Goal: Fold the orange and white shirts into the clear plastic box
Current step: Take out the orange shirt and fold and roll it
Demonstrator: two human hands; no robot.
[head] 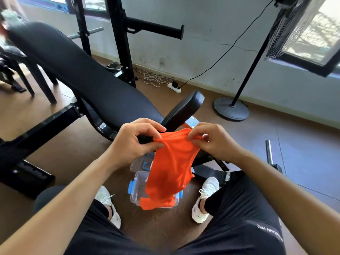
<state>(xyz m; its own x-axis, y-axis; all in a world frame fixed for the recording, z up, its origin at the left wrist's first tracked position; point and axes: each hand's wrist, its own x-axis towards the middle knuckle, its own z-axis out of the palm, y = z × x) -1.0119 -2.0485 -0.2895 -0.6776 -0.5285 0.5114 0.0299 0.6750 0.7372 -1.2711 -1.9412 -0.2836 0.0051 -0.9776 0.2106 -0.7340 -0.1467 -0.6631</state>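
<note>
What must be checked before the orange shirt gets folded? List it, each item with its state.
1. Left hand pinches the top edge of the orange shirt: ok.
2. Right hand pinches the same edge: ok.
3. Shirt hangs smooth enough to fold: not ok, it is bunched and wrinkled.
4. Shirt hangs free of the clear plastic box: not ok, its lower end lies heaped over the box's near rim.
5. Box has no lid on it: ok.
6. White shirt within reach: cannot tell, it is not in view.
</note>
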